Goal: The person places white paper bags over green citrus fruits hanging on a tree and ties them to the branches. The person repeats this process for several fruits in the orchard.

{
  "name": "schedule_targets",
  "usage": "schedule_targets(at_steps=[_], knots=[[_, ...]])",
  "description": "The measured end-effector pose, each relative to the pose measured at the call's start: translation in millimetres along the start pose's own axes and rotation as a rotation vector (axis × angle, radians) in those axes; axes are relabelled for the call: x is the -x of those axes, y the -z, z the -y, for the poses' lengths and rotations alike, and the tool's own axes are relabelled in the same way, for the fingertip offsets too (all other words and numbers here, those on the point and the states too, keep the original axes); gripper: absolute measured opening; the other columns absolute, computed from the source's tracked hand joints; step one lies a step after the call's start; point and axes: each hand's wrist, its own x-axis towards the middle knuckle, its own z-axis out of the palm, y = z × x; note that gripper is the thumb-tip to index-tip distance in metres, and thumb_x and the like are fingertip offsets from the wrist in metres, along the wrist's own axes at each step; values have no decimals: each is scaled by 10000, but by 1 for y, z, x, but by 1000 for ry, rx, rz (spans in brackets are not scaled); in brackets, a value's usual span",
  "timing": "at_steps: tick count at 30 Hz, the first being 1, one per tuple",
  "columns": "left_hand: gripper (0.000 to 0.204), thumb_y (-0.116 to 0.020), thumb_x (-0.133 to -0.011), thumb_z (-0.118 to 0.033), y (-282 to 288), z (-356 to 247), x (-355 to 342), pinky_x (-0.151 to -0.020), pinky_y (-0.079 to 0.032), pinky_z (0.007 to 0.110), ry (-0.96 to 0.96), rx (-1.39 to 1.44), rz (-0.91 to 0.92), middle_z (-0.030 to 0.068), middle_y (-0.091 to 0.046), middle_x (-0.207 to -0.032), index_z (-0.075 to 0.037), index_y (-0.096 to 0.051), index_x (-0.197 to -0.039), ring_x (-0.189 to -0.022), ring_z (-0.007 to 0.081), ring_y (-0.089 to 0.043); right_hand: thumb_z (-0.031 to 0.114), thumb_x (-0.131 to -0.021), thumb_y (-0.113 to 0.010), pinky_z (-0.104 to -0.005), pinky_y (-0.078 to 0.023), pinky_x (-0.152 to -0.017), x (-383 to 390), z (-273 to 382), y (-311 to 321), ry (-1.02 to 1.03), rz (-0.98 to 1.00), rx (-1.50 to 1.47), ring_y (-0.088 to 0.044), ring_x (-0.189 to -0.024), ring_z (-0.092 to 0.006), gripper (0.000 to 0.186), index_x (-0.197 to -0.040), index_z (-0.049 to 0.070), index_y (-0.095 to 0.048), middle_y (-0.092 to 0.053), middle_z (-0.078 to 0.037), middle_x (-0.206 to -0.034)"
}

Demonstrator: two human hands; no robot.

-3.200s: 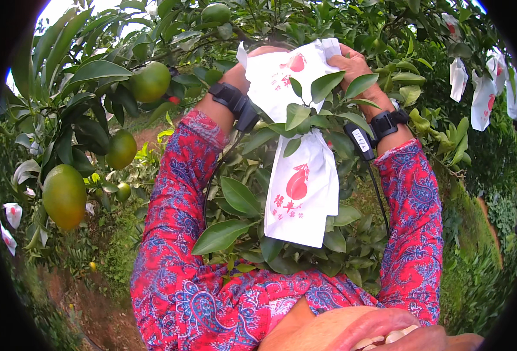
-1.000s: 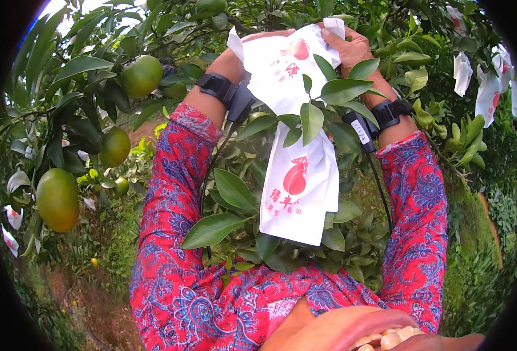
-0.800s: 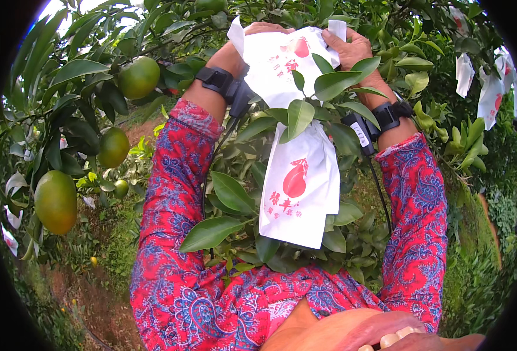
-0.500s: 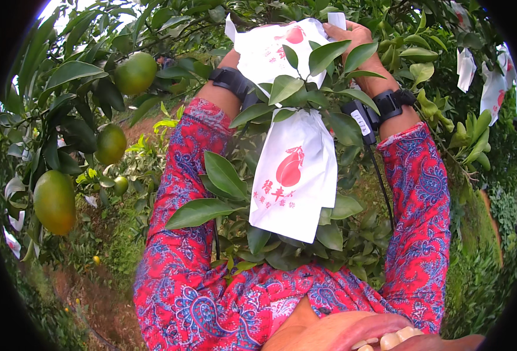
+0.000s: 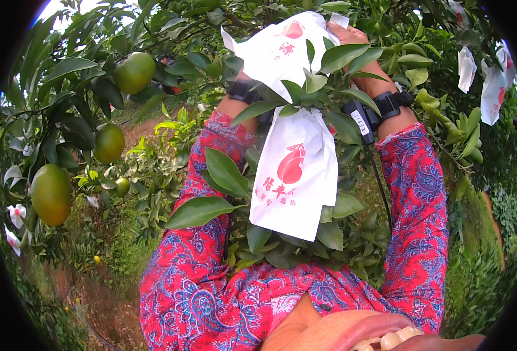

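Fingers of the right hand (image 5: 351, 37) look clamped on the corner of the upper bag (image 5: 276, 54), top centre of the frame; the left hand's (hidden behind it) I can't make out. Working the top edge seems the step in hand; next likely calls for a firm pinch, clear of the leaves (image 5: 340, 57)

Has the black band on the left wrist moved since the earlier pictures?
Yes: the black band has moved right, away from the round green fruit at upper left. The left hand is hidden behind the upper white bag.
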Motion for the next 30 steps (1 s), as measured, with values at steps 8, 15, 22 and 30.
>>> schedule_targets(at_steps=[8,15,22,30], knots=[[339,-719,-813,-131,-4,7,4,-874,-517,328,12,12,13,147,-665,-1159,-17,-662,-1127,-968,267,-660,355,-905,-667,-286,-485,-627,-25,-2,15,145,-19,792,-596,-679,-111,397,-977,-35,-672,-690,-75,-844],[332,-723,-820,-138,-6,6,8,-881,-510,327,25,8,33,145,-661,-1168,-23,-667,-1125,-975,266,-656,296,-917,-653,-369,-489,-627,-12,-16,29,33,-147,588,-622,-688,-186,256,-919,42,-684,-668,-37,-792],[324,-726,-826,-145,3,-20,7,-888,-503,327,90,-40,102,144,-658,-1176,-29,-671,-1124,-982,264,-651,345,-957,-612,-315,-486,-682,-1,-12,19,-80,-223,130,-591,-735,-144,351,-1048,9,-657,-678,-51,-903],[316,-731,-834,-152,3,-41,9,-896,-495,326,226,-136,240,142,-654,-1186,-36,-676,-1122,-990,262,-645,231,-945,-627,-293,-482,-658,9,-2,17,8,-12,8,-600,-732,-138,219,-1000,20,-655,-651,-36,-843]])
